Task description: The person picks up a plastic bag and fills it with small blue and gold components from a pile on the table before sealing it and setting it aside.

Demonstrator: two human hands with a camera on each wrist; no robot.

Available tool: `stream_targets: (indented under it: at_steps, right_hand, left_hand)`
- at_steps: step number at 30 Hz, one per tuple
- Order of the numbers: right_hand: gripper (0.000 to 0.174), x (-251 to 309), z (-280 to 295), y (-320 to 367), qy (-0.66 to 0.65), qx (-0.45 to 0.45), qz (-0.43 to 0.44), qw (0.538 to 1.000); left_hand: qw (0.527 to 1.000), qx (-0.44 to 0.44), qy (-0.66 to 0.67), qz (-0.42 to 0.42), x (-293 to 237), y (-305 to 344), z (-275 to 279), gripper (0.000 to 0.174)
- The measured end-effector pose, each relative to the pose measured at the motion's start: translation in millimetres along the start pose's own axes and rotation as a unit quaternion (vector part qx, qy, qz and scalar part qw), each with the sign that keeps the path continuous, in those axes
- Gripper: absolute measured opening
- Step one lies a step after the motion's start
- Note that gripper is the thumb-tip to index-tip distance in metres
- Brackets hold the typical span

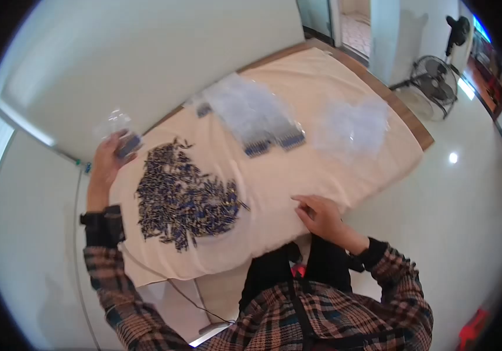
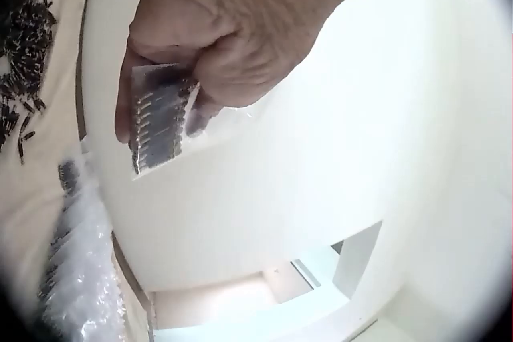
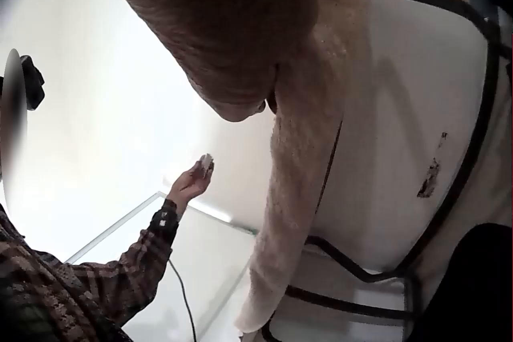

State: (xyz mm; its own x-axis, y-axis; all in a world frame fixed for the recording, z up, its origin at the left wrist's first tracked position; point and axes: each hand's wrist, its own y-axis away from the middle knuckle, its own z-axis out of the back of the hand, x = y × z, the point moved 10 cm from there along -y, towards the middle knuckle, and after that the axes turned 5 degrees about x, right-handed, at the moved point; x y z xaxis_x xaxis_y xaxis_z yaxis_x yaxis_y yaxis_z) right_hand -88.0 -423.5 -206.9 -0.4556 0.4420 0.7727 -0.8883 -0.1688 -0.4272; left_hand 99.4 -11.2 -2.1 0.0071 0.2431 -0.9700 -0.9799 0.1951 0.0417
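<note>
My left hand (image 1: 106,162) is raised over the far left edge of the table and pinches a small clear plastic bag (image 2: 160,129) between thumb and fingers. Inside the bag a row of slim dark blue pieces with gold-coloured ends lies side by side. The bag's loose clear top sticks up past the fingers in the head view. Below and right of this hand spreads a large loose pile of similar slim pieces (image 1: 183,202). My right hand (image 1: 321,217) is at the table's near edge, fingers loosely bent, holding nothing.
Several filled clear bags (image 1: 251,111) lie overlapped at the back middle of the cream cloth (image 1: 274,205). Right of them is a heap of thin clear bags (image 1: 353,131). A wall (image 1: 163,52) borders the far side. A cable (image 1: 186,295) hangs at the front; a fan (image 1: 435,79) stands beyond.
</note>
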Motion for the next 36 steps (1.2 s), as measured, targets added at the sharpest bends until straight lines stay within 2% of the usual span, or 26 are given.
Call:
stream_targets:
  at_steps: [2, 3, 5, 6, 8, 9, 12, 14, 18, 23, 26, 27, 31, 34, 35, 36]
  right_hand:
    - [0.028, 5, -4, 1, 0.026, -0.01, 0.002, 1.0]
    - [0.028, 8, 8, 19, 0.048, 0.021, -0.012, 0.999]
    - [0.026, 10, 3, 8, 0.058, 0.006, -0.008, 0.998]
    - [0.026, 9, 4, -10, 0.061, -0.004, 0.025, 0.998]
    - [0.026, 4, 4, -10, 0.037, 0.004, -0.008, 0.999]
    - [0.026, 6, 3, -11, 0.036, 0.009, -0.007, 0.999]
    - [0.028, 6, 1, -16, 0.053, 0.024, -0.027, 0.998]
    - [0.029, 8, -1, -20, 0.053, 0.02, -0.019, 0.998]
    - [0.03, 9, -3, -24, 0.054, 0.015, -0.003, 0.998]
    - [0.03, 9, -6, -23, 0.067, 0.027, -0.001, 0.997]
    - [0.03, 10, -7, -25, 0.075, 0.026, -0.004, 0.997]
    - [0.03, 10, -7, -25, 0.08, 0.029, -0.007, 0.996]
    - [0.029, 11, -7, -25, 0.075, 0.019, -0.014, 0.997]
    - [0.029, 12, -4, -26, 0.076, 0.015, -0.021, 0.997]
    - [0.028, 13, -5, -26, 0.078, 0.014, -0.027, 0.997]
    - [0.028, 13, -6, -26, 0.08, 0.012, -0.03, 0.996]
  left_hand:
    - [0.999, -0.014, 0.012, -0.05, -2, -24, 3, 0.049]
    - [0.996, -0.02, 0.068, -0.044, 56, -43, -11, 0.047]
    - [0.992, 0.022, 0.103, -0.063, 61, -81, -20, 0.042]
    - [0.99, -0.01, 0.007, -0.14, 47, -105, -17, 0.039]
    - [0.989, -0.051, 0.024, -0.134, 67, -136, -33, 0.033]
    - [0.986, -0.065, 0.13, -0.081, 87, -152, -41, 0.031]
    - [0.988, -0.053, 0.116, -0.087, 138, -214, -50, 0.026]
    - [0.987, -0.068, 0.079, -0.12, 164, -252, -49, 0.023]
    - [0.989, -0.097, 0.013, -0.112, 192, -288, -58, 0.021]
    - [0.974, -0.158, -0.078, -0.142, 194, -310, -51, 0.02]
    - [0.933, -0.235, -0.207, -0.177, 179, -301, -43, 0.018]
    - [0.934, -0.231, -0.206, -0.18, 180, -303, -43, 0.018]
    - [0.933, -0.238, -0.213, -0.168, 180, -305, -37, 0.027]
    - [0.882, -0.324, -0.301, -0.165, 170, -285, -30, 0.051]
    - [0.882, -0.321, -0.305, -0.163, 173, -277, -30, 0.051]
    - [0.858, -0.337, -0.347, -0.175, 168, -265, -33, 0.055]
